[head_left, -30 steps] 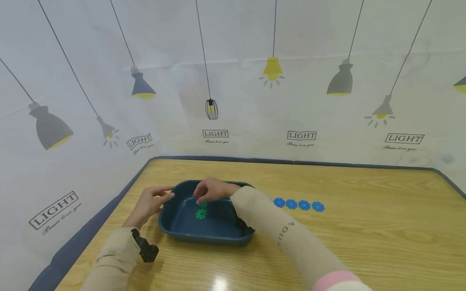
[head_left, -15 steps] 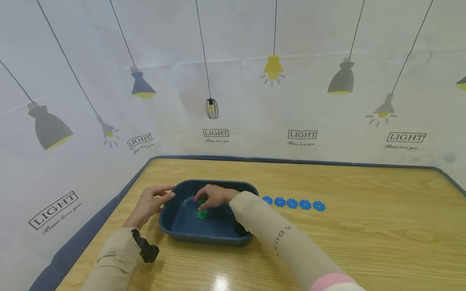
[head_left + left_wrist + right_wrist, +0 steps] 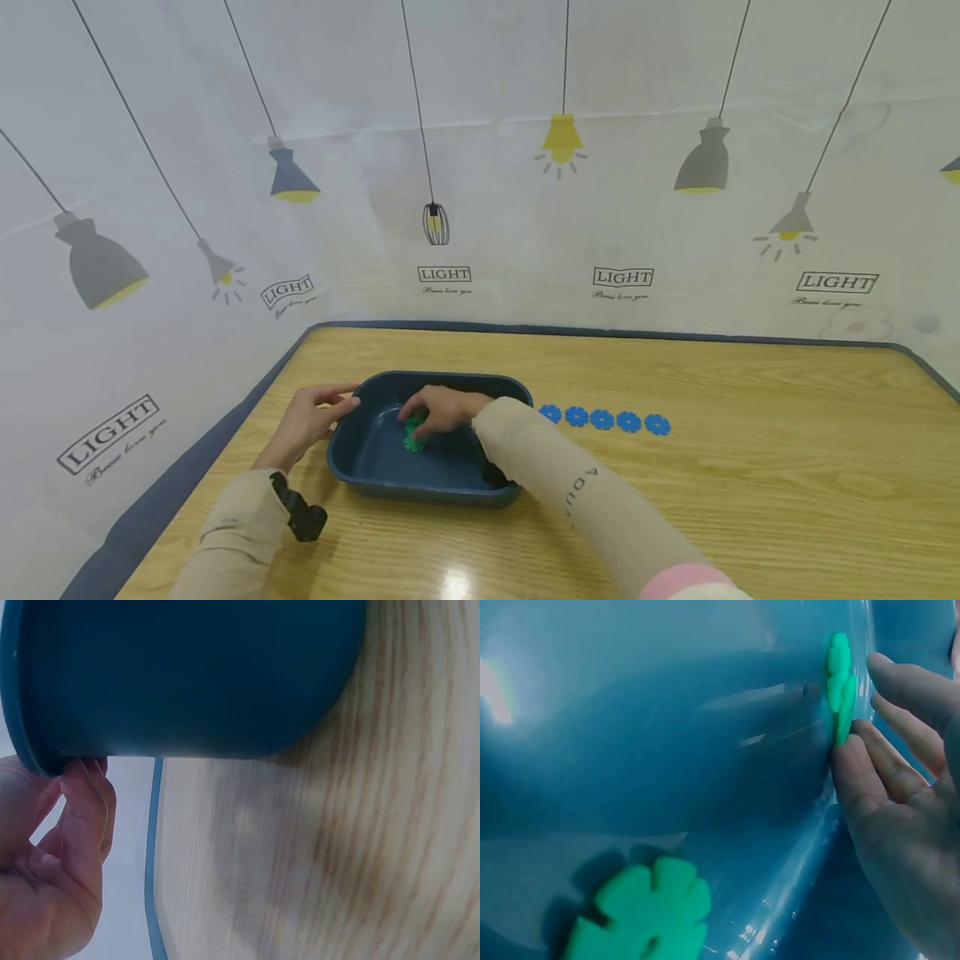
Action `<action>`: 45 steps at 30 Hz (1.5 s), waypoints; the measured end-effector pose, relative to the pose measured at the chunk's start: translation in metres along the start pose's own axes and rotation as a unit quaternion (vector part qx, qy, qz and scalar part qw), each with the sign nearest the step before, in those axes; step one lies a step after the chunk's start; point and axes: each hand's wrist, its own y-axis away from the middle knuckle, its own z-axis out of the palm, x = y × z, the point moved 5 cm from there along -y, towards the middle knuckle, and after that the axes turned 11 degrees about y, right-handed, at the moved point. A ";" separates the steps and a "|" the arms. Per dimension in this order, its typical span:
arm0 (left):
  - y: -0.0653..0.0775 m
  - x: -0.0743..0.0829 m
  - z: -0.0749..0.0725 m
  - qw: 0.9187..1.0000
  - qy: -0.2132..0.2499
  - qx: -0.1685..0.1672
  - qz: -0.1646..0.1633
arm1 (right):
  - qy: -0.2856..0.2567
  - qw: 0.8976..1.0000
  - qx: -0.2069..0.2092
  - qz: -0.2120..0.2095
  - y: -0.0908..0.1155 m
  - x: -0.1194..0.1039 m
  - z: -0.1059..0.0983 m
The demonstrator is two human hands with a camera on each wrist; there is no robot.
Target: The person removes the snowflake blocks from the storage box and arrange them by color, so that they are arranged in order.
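A blue tub [image 3: 420,496] stands upright on the wooden table [image 3: 712,500], and everything else is arranged about it. At the tub's far left corner, the left hand [image 3: 303,421] holds the rim, thumb near the top and fingers curled beneath the outer lip in the left wrist view; such a hold probably keeps the tub from sliding while the other hand works inside. The right hand [image 3: 446,408] reaches down into the tub from its right side, fingers bent over the left half of its floor. Two overlapping green pieces [image 3: 840,682] lie by those fingers, toward the tub's far wall, seen edge-on from the right wrist. One fingertip touches the lower of the pair while another digit stands apart, so I cannot tell whether the hand pinches them or only touches them. Another green piece [image 3: 649,915], flower-shaped with notched edges, lies flat on the tub's floor, nearer the person's side than the pair; the tub's raised sides likely keep loose pieces gathered. To the right of the tub, outside it, five blue pieces [image 3: 602,419] of the same shape lie flat in one line, which looks deliberate, perhaps so that each can be told apart and picked up easily.
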 end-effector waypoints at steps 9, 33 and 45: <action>0.000 0.001 0.001 1.000 -0.001 -0.006 0.007 | -0.016 1.000 -0.013 0.009 0.002 0.000 0.003; 0.001 0.002 -0.001 1.000 -0.005 -0.003 0.006 | -0.003 0.998 0.053 0.021 0.001 -0.001 -0.001; 0.000 0.002 0.001 1.000 -0.006 -0.005 0.006 | -0.057 0.996 0.066 0.019 0.004 0.003 -0.004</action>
